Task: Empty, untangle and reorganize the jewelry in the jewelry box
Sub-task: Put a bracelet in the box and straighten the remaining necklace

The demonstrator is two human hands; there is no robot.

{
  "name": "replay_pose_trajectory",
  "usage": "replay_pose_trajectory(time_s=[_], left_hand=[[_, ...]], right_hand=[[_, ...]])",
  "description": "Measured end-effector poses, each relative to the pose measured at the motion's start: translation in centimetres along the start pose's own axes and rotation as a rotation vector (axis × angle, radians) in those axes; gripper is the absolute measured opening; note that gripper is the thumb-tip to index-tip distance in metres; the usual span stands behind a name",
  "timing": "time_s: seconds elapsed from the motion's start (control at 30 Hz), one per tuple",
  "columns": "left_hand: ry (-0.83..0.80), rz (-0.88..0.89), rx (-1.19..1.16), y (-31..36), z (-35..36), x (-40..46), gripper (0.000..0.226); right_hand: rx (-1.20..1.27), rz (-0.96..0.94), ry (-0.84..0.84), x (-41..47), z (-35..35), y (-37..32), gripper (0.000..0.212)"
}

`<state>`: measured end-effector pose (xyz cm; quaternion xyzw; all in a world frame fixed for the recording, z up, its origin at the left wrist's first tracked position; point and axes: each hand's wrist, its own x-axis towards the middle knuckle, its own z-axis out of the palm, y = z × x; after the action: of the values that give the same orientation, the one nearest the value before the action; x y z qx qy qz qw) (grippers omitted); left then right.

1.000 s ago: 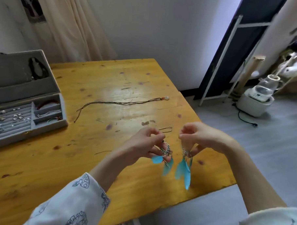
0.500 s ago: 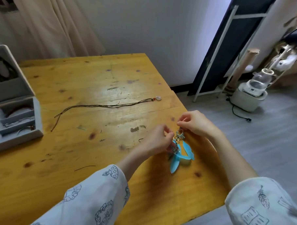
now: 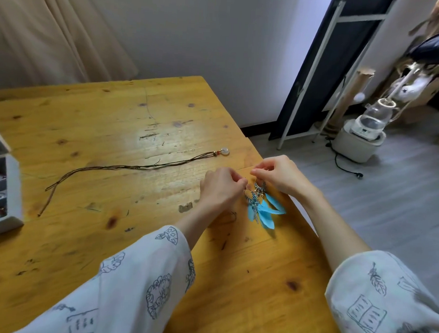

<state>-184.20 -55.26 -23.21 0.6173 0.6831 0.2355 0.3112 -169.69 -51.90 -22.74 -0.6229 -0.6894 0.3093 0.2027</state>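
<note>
The left hand sits with its fingers curled in, pinching the metal top of the blue feather earrings near the right edge of the desk. The right hand is just beside it, thumb and forefinger pinched on the upper hook of the same cluster. The silver chains and blue feathers hang below the two hands and spread down onto the wood; whether the two earrings are caught in each other I cannot tell. Both forearms come out of wide white sleeves printed with dark line drawings

To the left of the hands, a dark cord necklace lies stretched across the desk, its round pale pendant at the right end and its loose ends trailing toward the left. A small thin wire piece lies on the wood by the left wrist. The grey jewelry box stands at the far left edge of the view, only partly seen, with its compartments open upward

Off the desk, a white appliance with a clear jug sits on the grey floor
</note>
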Motion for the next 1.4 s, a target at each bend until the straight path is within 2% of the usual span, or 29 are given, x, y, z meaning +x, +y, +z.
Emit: replay_pose_trajectory(time_s=[0.17,0.53,0.73,0.9,0.97,1.07,1.17,1.27,1.4], left_hand=[[0.065,-0.066,0.092,-0.4,0.4,1.8,0.025],[0.125,0.013,0.111,-0.9,0.4,2.4,0.023],[0.019,0.02,0.084,-0.6,-0.4,1.7,0.02],[-0.089,0.1,-0.072,-1.2,-3.1,-0.8,0.029],[-0.059,0.142,-0.027,-2.4,-3.9,-2.4,0.027],[0.101,0.145,0.079,-5.1,-4.1,-5.3,0.019],[0.215,0.229,0.124,-7.0,-3.5,-8.0,0.015],[0.231,0.374,0.247,-7.9,-2.7,-9.6,0.017],[0.227,0.407,0.213,-8.1,-2.7,-10.6,0.017]], right_hand=[[0.001,0.016,-0.01,0.8,0.2,0.2,0.019],[-0.012,-0.03,0.068,1.0,0.8,-0.4,0.013],[0.068,-0.021,0.133,-0.2,1.0,-0.6,0.018],[0.116,-0.011,0.18,-2.7,1.2,-1.0,0.024],[0.125,-0.028,0.242,-4.1,1.3,-1.4,0.023],[0.195,-0.089,0.297,-6.9,2.5,-2.8,0.018],[0.042,-0.179,0.199,-9.2,5.4,-4.2,0.018],[-0.21,-0.251,0.162,-11.1,7.7,-4.0,0.024],[-0.305,-0.337,0.185,-12.9,7.7,-2.8,0.025]])
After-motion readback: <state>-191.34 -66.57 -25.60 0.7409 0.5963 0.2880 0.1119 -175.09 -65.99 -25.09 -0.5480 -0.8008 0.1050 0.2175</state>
